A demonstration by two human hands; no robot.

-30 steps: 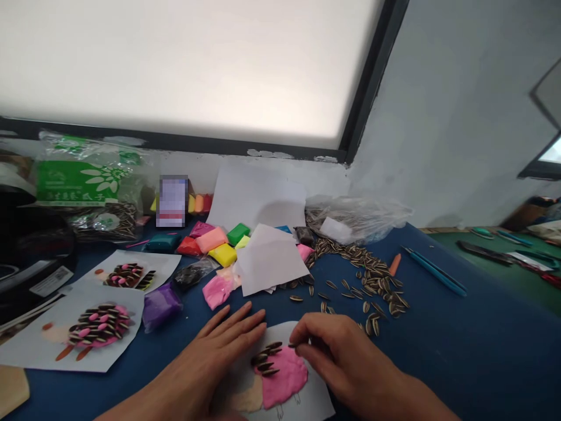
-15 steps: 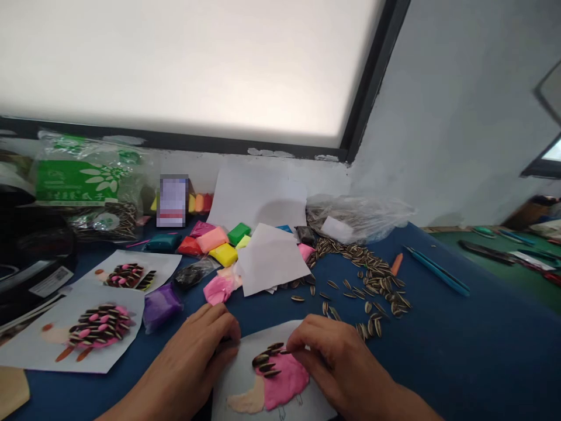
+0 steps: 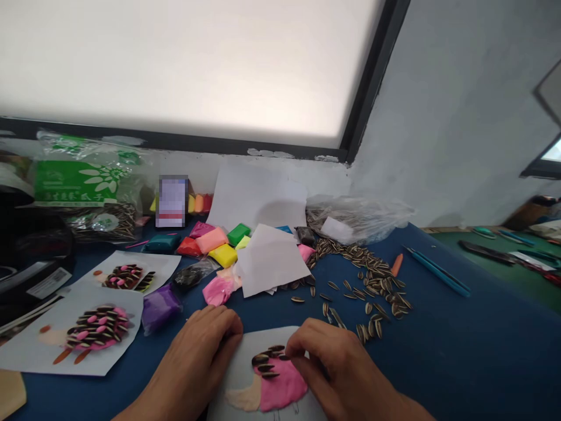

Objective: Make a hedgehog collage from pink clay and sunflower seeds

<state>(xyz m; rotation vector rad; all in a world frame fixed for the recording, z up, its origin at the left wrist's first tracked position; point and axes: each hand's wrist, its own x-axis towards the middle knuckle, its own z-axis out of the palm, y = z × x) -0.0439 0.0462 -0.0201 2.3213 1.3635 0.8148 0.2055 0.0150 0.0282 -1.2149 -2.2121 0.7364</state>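
Note:
In front of me lies a white sheet of paper (image 3: 239, 351) bearing a hedgehog picture, with a pink clay body (image 3: 283, 389) and a cream clay head (image 3: 245, 396). Several striped sunflower seeds (image 3: 265, 368) stick out of the upper left of the pink clay. My right hand (image 3: 335, 362) is closed in a pinch on a sunflower seed (image 3: 283, 357) at the body's top edge; the fingers partly cover it. My left hand (image 3: 205, 345) is closed at the sheet's left edge, thumb and fingers gripping the paper.
Loose sunflower seeds (image 3: 377, 280) spread beyond my right hand, with a blue pen-like tool (image 3: 438, 272) farther right. Finished hedgehog pictures (image 3: 99, 327) lie at left beside a purple clay pack (image 3: 161, 308). Coloured clay packs (image 3: 223, 255) and a folded paper (image 3: 272, 263) sit behind.
The sheet has shifted slightly down and left, and my left hand has edged right. My right hand keeps its pinch at the top edge of the pink clay.

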